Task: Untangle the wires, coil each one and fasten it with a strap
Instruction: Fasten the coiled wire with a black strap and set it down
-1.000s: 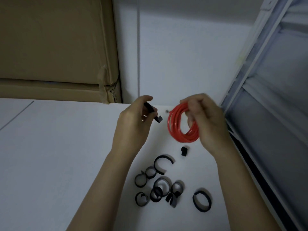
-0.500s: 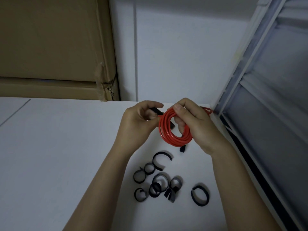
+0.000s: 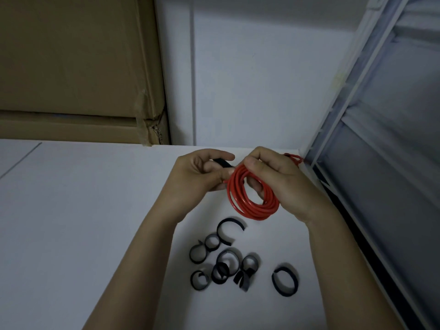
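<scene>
Red wire (image 3: 252, 198), already coiled, is held above the table (image 3: 83, 210) by the right hand (image 3: 276, 179), fingers curled through its loops so they stay bunched. A black strap (image 3: 222, 162) is pinched in the left hand (image 3: 197, 175) against the coil, seemingly for wrapping.

cardboard box (image 3: 76, 67) against white wall (image 3: 257, 75), white table (image 3: 71, 222)

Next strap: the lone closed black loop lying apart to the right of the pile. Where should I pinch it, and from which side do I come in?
Pinch the near wall of the lone strap loop from above, one finger inside the ring and the thumb outside. It lies flat with its opening up and stands apart from the strap pile, so nothing crowds it. Probably use the left hand, once it lets go of its strap, since the right hand holds the red wire coil.
</scene>
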Motion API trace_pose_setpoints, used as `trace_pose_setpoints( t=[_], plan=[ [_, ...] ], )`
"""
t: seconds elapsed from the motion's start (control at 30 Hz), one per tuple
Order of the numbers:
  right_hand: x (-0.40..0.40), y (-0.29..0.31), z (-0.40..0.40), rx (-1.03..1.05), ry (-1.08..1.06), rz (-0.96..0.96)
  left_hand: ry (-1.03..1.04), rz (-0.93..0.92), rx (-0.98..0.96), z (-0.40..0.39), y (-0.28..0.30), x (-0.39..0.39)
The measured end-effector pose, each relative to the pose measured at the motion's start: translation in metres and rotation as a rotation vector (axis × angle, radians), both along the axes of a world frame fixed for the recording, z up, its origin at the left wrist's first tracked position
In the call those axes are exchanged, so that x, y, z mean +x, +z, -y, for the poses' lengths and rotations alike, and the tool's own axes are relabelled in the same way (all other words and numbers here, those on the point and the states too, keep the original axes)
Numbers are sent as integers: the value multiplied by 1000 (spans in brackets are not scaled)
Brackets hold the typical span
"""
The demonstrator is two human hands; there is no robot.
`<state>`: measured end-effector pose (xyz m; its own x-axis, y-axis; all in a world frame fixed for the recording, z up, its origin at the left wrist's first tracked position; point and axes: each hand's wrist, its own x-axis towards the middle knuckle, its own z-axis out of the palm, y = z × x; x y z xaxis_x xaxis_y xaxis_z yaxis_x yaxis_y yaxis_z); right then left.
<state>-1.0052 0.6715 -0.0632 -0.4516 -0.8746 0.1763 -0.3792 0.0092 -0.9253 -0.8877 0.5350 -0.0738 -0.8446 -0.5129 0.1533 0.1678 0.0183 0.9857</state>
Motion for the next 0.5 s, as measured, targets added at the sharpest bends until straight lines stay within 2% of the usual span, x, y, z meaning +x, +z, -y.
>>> trace_pose_setpoints(
  t=[0.23, 0.37, 0.5],
  plan=[
    [6, 5, -1, 47, -66, -239, -60, 49, 110, 0, 8, 4],
    [7, 5, -1, 76, -124, -332, -198, 68, 146, -1, 12, 7],
    [5, -1, 2, 46, -147, -354, -132, 81, 204, -4, 7, 1]
  ],
)
